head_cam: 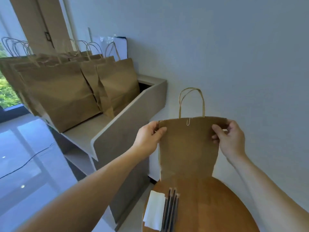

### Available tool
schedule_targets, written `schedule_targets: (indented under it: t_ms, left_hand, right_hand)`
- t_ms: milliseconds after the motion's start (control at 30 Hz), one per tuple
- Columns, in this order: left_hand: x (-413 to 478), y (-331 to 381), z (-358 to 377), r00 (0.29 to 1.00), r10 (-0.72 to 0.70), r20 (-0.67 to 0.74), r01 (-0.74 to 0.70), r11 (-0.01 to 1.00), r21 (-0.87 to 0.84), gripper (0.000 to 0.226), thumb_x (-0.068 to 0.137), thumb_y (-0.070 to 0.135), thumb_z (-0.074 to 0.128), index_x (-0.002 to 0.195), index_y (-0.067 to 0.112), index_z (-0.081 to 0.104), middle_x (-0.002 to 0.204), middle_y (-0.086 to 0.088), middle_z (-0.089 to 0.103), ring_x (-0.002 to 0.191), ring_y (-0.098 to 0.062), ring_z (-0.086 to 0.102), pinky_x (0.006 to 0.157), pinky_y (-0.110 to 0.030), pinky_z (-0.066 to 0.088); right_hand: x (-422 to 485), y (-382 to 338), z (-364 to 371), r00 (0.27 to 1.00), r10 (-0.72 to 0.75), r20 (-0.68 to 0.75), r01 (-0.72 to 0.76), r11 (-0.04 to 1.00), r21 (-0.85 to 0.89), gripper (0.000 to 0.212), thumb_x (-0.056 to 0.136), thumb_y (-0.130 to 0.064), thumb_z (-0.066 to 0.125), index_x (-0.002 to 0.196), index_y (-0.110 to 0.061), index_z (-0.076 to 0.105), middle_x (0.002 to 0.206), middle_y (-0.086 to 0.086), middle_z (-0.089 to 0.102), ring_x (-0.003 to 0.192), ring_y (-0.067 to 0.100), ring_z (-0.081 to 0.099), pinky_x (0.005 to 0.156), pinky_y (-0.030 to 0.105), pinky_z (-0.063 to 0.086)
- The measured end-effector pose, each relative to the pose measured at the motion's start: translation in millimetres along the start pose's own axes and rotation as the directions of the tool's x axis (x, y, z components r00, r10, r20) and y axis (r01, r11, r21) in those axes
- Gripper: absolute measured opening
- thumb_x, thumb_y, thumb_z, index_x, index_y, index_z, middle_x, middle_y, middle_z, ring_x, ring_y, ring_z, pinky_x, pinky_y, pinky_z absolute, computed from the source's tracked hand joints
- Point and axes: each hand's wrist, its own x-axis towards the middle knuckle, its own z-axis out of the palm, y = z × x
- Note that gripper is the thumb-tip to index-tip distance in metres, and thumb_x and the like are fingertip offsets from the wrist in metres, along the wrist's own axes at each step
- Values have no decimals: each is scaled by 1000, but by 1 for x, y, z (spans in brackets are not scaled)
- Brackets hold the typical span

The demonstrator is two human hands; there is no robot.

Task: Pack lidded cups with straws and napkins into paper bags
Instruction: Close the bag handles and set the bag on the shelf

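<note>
A brown paper bag (189, 148) with twisted paper handles is held upright above the round wooden table (217, 206). Its top edge is folded shut and fastened with a small white paper clip (188, 121). My left hand (148, 136) pinches the bag's upper left corner. My right hand (229, 138) pinches the upper right corner. On the table below lie a stack of white napkins (154, 210) and, beside it, a bundle of dark straws (171, 210). No cups are in view.
To the left, several closed brown paper bags (66, 91) stand in rows on a beige shelf unit (130, 124) against the white wall. A glossy floor with a black cable (28, 163) lies at lower left, with a window beyond.
</note>
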Motion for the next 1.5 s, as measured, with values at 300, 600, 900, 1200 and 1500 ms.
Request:
schedule_targets:
  t_ms: [300,600,900,1200,1500]
  left_hand:
    - [21,92,-149,927,215,-307,-205,977,64,10,95,27,63,88,21,68,82,6,73,76,-5,68,65,-18,53]
    - [24,142,-285,729,347,-590,-232,936,264,13,93,31,64,90,19,69,86,-1,72,82,-19,68,71,-33,55]
    - [22,62,-348,667,248,-702,91,909,407,28,94,24,64,67,28,56,65,11,58,57,2,53,49,-9,38]
    - [37,-25,-339,705,72,-706,339,840,424,17,92,24,63,78,14,60,77,-4,67,73,-26,65,69,-39,52]
    - [58,-43,-322,687,68,-723,366,828,425,15,93,24,60,80,18,56,65,3,65,60,-12,64,60,-27,48]
  right_hand:
    - [37,-168,87,974,-227,-15,227,968,108,19,94,-23,67,109,-21,57,94,-4,67,52,4,62,49,16,52]
    - [72,-296,203,908,-366,204,291,901,321,16,93,-19,66,107,-19,59,81,-2,66,52,7,60,51,24,55]
    - [83,-262,368,758,-264,597,101,951,293,27,94,-16,64,117,-3,56,99,16,64,53,11,62,50,27,51]
    - [93,-202,449,726,-239,645,137,969,205,10,96,-10,62,103,-14,56,92,10,68,65,15,70,65,36,61]
    - [114,-189,453,749,-326,577,221,944,245,19,96,-7,59,88,-24,55,87,3,68,59,9,70,60,27,59]
